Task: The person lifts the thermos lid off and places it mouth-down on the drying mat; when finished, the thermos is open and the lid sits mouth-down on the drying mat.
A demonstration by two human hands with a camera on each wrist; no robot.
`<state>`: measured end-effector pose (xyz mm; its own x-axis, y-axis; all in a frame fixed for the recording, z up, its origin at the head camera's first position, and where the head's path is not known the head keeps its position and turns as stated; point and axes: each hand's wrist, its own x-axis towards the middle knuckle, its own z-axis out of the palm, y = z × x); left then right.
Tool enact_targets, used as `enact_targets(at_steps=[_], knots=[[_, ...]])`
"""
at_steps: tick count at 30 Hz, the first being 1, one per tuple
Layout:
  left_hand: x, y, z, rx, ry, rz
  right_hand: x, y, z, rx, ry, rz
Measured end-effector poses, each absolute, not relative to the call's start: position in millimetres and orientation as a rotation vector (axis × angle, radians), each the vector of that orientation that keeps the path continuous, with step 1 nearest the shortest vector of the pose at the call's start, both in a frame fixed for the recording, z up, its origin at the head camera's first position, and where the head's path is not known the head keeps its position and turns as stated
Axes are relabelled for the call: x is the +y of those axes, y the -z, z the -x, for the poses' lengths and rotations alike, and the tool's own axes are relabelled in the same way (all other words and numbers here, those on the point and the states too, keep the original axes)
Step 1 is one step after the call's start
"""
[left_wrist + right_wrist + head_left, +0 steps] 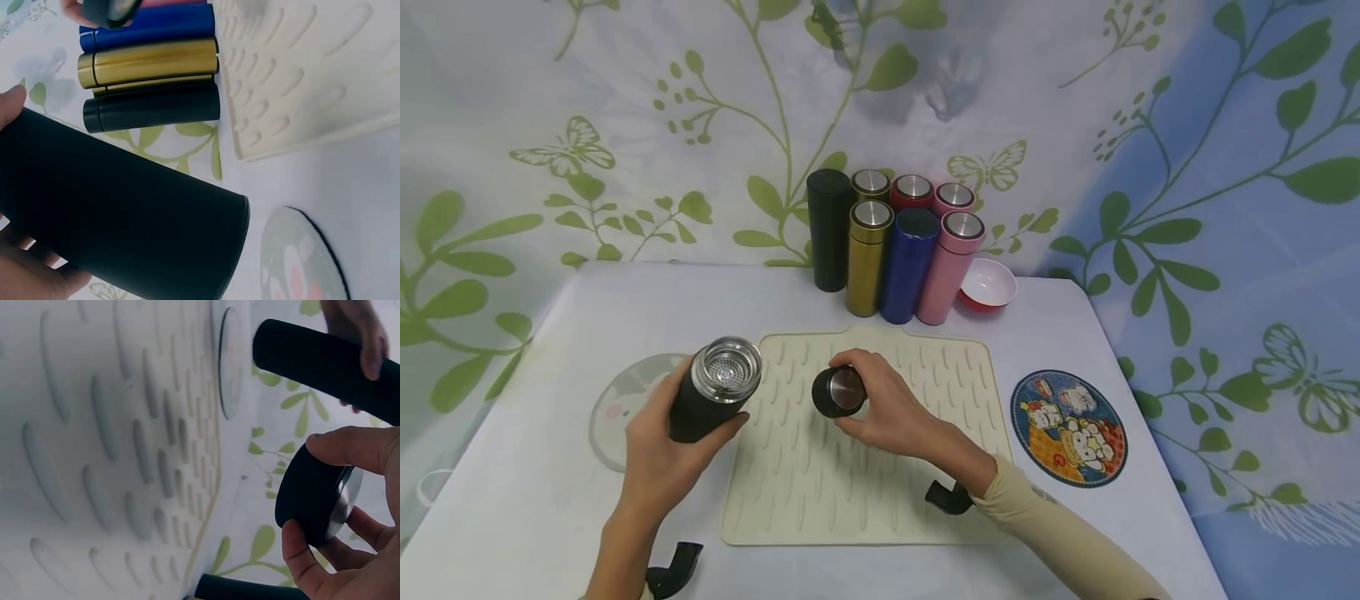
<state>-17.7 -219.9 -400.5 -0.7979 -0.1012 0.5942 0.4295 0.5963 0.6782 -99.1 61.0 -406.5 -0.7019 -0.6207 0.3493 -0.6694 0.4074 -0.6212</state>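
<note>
Here, the left hand [658, 458] grips a matte, steel-rimmed cylindrical flask [713, 390] while the right hand [883, 400] pinches a squat, steel-topped cap [838, 392].

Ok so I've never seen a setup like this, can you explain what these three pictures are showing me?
There's no machine: a person is working bare-handed. The head picture is taken by a camera worn on the head, looking forward and down. The other two come from cameras on the left and right wrists, so things there look sideways.

The left hand holds an uncapped black flask with a strainer in its mouth. The right hand grips a black lid with a silvery top, over a cream ridged mat.

Behind the mat stand seven more bottles, with a red-and-white bowl beside them. A pale round coaster lies left of the mat, a colorful round coaster right of it.
</note>
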Motion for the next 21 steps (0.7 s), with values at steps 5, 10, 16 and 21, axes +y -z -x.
enact_targets(at_steps=[5, 10, 16, 21], knots=[[-225, 397, 23, -2.193, 1.194, 0.232, 46, 424, 116, -2.602, -1.158, -1.173], [-231, 395, 26, -2.176, 1.189, 0.217, 29, 440, 132, -2.655, -1.131, -1.159], [-236, 391, 28, -2.17, 1.171, 0.209, 8, 453, 150, -2.734, -1.034, -1.152], [-239, 388, 29, -2.162, 1.163, 0.203, -4, 456, 160, -2.798, -0.982, -1.11]])
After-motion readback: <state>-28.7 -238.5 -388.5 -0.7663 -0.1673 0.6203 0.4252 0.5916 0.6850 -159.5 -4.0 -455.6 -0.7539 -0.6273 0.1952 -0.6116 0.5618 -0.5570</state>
